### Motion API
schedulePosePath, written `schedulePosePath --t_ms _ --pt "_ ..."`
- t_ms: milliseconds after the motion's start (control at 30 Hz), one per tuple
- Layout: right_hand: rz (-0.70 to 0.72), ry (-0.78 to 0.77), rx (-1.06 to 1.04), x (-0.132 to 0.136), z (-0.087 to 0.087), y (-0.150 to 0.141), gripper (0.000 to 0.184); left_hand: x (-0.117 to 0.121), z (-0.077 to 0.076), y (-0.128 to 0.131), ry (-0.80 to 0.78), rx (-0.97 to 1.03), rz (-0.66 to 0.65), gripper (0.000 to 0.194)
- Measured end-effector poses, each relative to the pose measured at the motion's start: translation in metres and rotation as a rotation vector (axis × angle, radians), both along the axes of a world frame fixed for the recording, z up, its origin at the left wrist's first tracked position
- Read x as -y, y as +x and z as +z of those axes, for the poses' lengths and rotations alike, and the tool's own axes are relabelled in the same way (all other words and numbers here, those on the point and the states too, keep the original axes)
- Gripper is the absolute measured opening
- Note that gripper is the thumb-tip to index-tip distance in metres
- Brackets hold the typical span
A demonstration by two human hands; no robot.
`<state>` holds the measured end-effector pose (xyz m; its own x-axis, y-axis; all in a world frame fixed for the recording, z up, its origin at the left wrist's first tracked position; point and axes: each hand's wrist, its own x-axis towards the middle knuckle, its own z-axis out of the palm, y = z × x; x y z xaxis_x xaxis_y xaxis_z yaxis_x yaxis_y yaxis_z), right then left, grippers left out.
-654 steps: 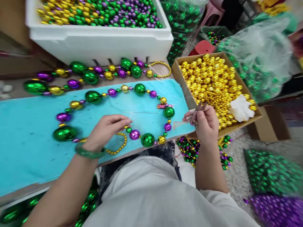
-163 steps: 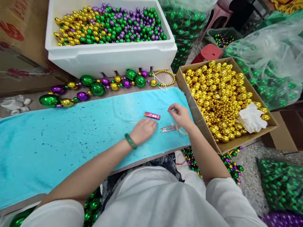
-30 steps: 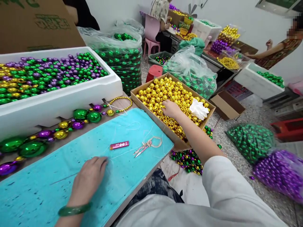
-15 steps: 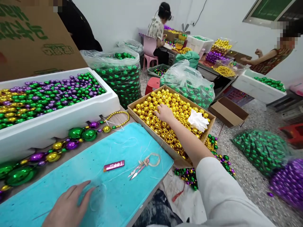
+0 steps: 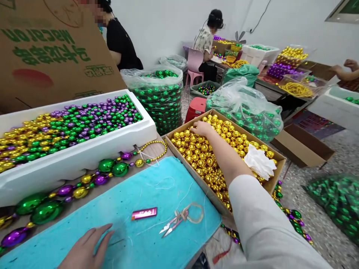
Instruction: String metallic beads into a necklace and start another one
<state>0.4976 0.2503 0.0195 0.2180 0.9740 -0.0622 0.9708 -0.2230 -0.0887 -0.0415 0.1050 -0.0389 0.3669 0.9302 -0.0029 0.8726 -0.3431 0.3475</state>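
Observation:
My left hand (image 5: 88, 248) is low over the turquoise cloth (image 5: 140, 190), thumb and fingers apart. A thin dark needle-like line (image 5: 116, 242) shows just right of its thumb. My right hand (image 5: 202, 128) reaches into the cardboard box (image 5: 193, 173) of shiny gold beads (image 5: 200, 164), close to its far left side. Its fingers are curled down among the beads, and the fingertips are hidden. On the cloth lie pink-handled thread snips (image 5: 175, 223) with a pale loop, a small magenta packet (image 5: 144, 213) and loose clear thread (image 5: 162, 183).
A white foam box (image 5: 123, 140) of small mixed beads stands at left, with a finished-looking bead strand (image 5: 98, 175) along its front. White crumpled tissue (image 5: 259, 162) lies in the gold beads. Bags of green beads (image 5: 157, 97), a red stool (image 5: 195, 108) and co-workers (image 5: 123, 45) are beyond.
The view has swung up from the cloth toward the room. My right hand has gone from the cloth into the gold beads and shifted toward the box's far side. The earlier necklace has left the cloth.

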Motion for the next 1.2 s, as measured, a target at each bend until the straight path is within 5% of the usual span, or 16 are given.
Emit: schedulePosePath --t_ms 267,567,833,1000,1200 --pt "0.09 -0.055 -0.035 0.066 -0.017 -0.022 0.036 -0.015 0.021 0.059 0.113 0.018 -0.197 0.044" --pt "0.13 -0.01 -0.165 0.135 0.019 -0.031 0.025 -0.031 0.064 0.16 0.217 0.081 -0.475 0.037" --pt "0.176 -0.207 0.14 0.17 0.006 -0.081 0.03 -0.059 0.062 0.248 0.177 0.063 -0.615 0.03" --pt "0.119 -0.206 0.146 0.17 -0.005 -0.083 0.03 -0.092 0.061 0.298 0.169 0.061 -0.569 0.04" --pt "0.057 -0.161 0.033 0.173 0.002 -0.073 0.032 -0.131 0.054 0.336 0.101 -0.02 -0.502 0.062"
